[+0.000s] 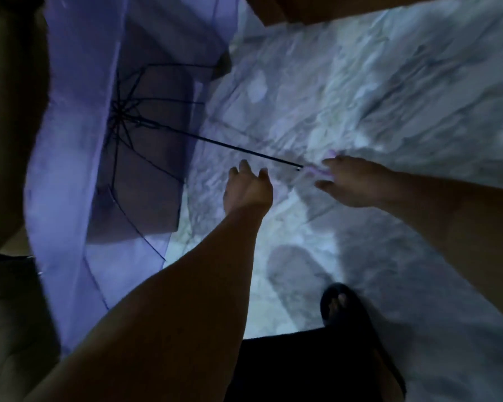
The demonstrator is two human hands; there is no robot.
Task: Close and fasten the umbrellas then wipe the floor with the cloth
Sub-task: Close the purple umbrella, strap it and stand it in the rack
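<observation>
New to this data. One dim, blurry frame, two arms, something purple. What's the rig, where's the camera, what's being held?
There is no robot here: a person works with bare hands, and the single camera sits on their head, looking forward and down. The purple thing is an open umbrella lying on its side on the pale marbled floor, its dark shaft pointing toward the hands. The right hand is at the pale handle and seems to be closing on it, though blur hides the grip. The left hand is open, reaching toward the shaft and holding nothing. At the bottom is the person's foot in a dark sandal. No cloth is visible.

Sheer lilac cloth umbrella (70,169), glossy marble floor (360,97)
</observation>
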